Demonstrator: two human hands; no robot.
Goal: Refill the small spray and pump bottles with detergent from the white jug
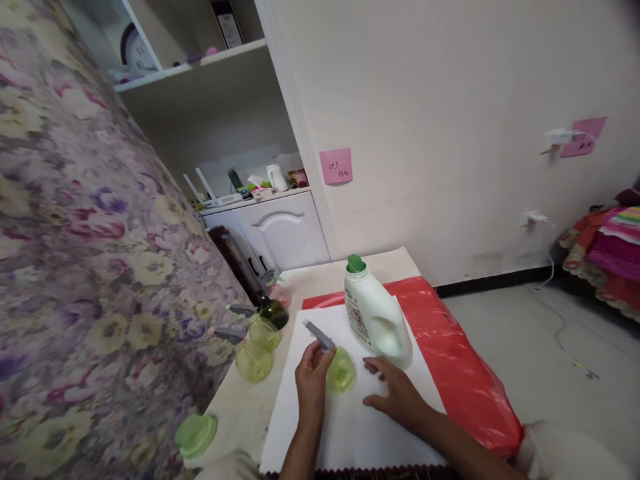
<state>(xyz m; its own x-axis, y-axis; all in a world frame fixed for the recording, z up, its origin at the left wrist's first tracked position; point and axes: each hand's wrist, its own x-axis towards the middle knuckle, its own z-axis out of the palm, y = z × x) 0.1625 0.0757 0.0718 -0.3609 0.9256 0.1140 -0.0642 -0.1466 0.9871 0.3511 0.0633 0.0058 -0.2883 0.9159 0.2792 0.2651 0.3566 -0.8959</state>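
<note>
A spray bottle (342, 371) with a grey trigger head and a round, see-through yellow-green body stands on the white sheet (350, 433). My left hand (313, 373) has its fingers closed at the bottle's neck, just under the grey head. To the right of the bottle, my right hand (395, 393) holds nothing, its thumb and fingers apart and facing the bottle. Behind that hand stands a large pale-green detergent jug (383, 320) with a handle; something green shows in its uncapped-looking mouth.
Two more yellow-green spray bottles (253, 360), a dark green one (273, 312) and a pinkish one (280, 293) line the table's left side. A green lid-like piece (196, 435) lies at the front left corner. Red plastic (450, 347) covers the right side. A floral curtain (100, 267) hangs left.
</note>
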